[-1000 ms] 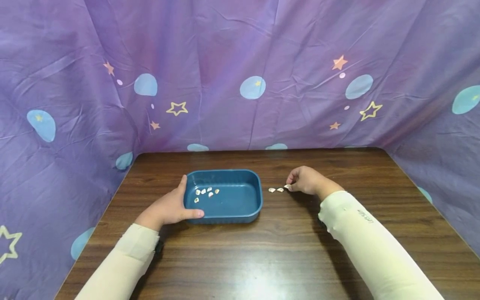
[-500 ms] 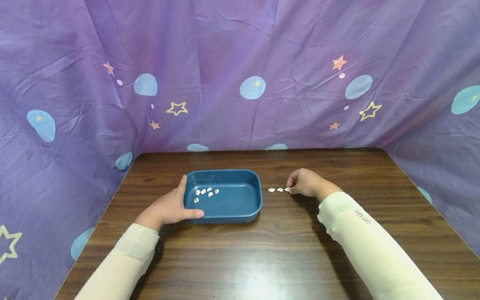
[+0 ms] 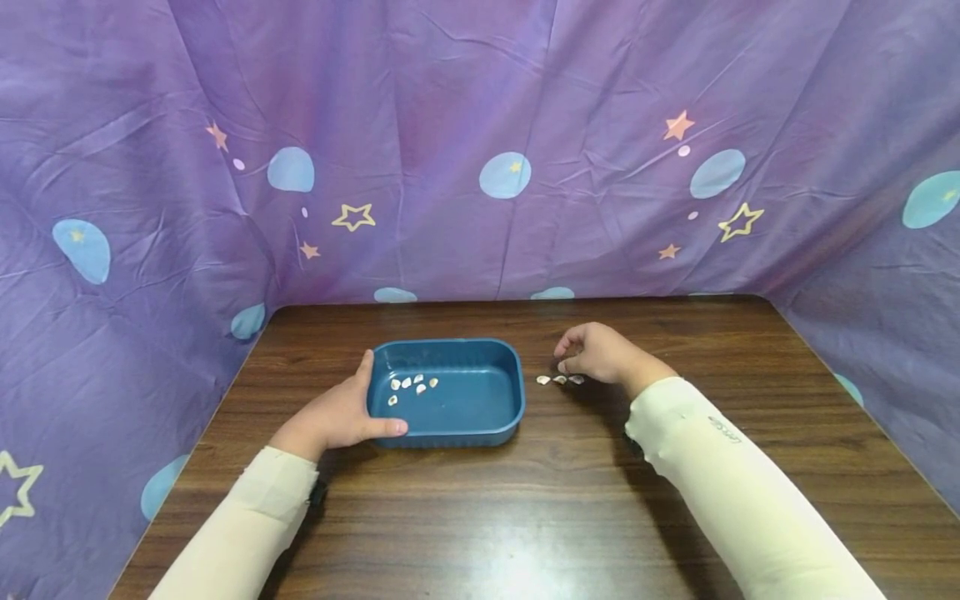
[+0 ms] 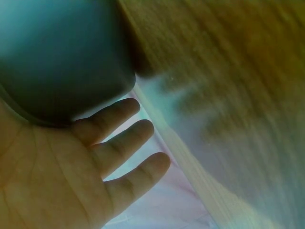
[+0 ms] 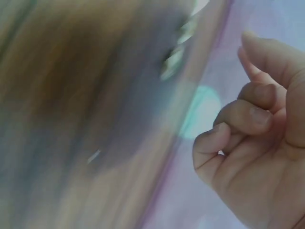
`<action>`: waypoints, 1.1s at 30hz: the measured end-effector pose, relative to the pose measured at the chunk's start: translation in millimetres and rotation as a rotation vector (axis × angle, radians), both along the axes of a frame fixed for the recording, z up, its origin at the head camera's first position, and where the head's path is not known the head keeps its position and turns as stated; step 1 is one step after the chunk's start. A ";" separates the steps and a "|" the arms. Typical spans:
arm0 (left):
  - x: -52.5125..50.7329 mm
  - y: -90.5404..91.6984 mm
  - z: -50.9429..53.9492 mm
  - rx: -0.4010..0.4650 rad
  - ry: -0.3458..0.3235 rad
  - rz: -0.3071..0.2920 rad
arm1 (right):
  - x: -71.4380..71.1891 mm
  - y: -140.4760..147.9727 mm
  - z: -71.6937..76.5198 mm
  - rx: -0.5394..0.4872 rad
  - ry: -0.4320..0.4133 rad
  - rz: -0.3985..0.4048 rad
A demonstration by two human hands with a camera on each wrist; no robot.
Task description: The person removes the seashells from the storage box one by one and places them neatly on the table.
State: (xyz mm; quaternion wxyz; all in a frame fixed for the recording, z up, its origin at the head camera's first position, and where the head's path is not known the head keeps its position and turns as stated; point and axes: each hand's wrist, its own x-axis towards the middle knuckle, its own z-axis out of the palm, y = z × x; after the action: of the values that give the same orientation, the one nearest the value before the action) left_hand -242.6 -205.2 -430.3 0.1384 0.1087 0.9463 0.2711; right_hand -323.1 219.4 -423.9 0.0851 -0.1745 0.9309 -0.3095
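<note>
My left hand (image 3: 340, 412) grips the left end of a blue rectangular tray (image 3: 480, 431), thumb over its near rim. The left wrist view shows three fingers (image 4: 128, 183) stretched out below the tray's dark wall (image 4: 66, 62). Several small whitish shells lie inside the tray's left half. To its right, a left shell (image 3: 543, 380), a middle shell (image 3: 559, 380) and a right shell (image 3: 576, 380) make a row on the table. Just above the row hovers my right hand (image 3: 600, 354), thumb and index finger apart, nothing visible between them. Its other fingers (image 5: 243, 114) are curled in the right wrist view.
The brown wood-grain table (image 3: 465, 508) has a bright reflection near its front. A purple curtain (image 3: 420, 100) printed with stars and blue shapes hangs behind and on both sides. The shells in the right wrist view are blurred.
My right hand set the right shell down in line with the other two and let go. It then rose and moved left, above the middle shell. The left hand stayed on the tray.
</note>
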 end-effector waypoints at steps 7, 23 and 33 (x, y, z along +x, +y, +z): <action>0.5 0.5 1.9 -0.002 0.004 -0.002 | 6.4 -45.7 19.4 -0.109 0.124 0.072; -0.7 1.4 1.0 -0.019 -0.014 0.002 | 8.3 -135.1 17.0 -0.149 0.114 0.167; -1.3 0.2 -0.4 -0.020 -0.015 -0.013 | 10.1 -163.9 6.6 -0.188 0.035 0.150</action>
State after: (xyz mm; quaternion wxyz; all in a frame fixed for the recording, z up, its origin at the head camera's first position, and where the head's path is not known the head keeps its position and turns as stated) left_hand -243.9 -205.0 -430.7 0.1483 0.1113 0.9473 0.2614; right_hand -313.0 55.5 -417.3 0.0752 -0.2563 0.8834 -0.3851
